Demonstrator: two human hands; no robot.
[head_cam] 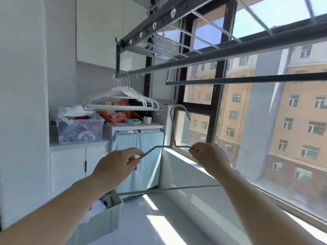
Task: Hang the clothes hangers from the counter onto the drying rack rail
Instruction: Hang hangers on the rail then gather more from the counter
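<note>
Above the table (pixel 134 218), in front of the window (pixel 265 121), I saw a thin grey wire hanger (pixel 166 146) held up in the air between both hands. It was one bare length of metal bent to shape: a curved hook at the top with its open end pointing down to the right, a straight neck, a short flat top, sloped shoulders and a long straight bottom bar. It hung roughly upright, touching neither the table nor anything overhead.

The left hand (pixel 117 167) gripped the left shoulder, its fingers (pixel 136 156) curled narrow round the wire with the thumb pressed against it. The right hand (pixel 210 159) pinched the right end of the flat top, fingers (pixel 195 150) closed tight on the wire; the right shoulder ran behind that hand and forearm, so I could not follow it.

The drying rack rail (pixel 212 56) ran well above the hook. At its far left end a bunch of white hangers (pixel 122 107) hung close together from it.

Beneath that bunch I noted a clear storage box (pixel 79 129) full of mixed items, and a light blue cloth (pixel 141 156) draped beside it. A grey bin (pixel 104 221) stood on the table under my left forearm.
</note>
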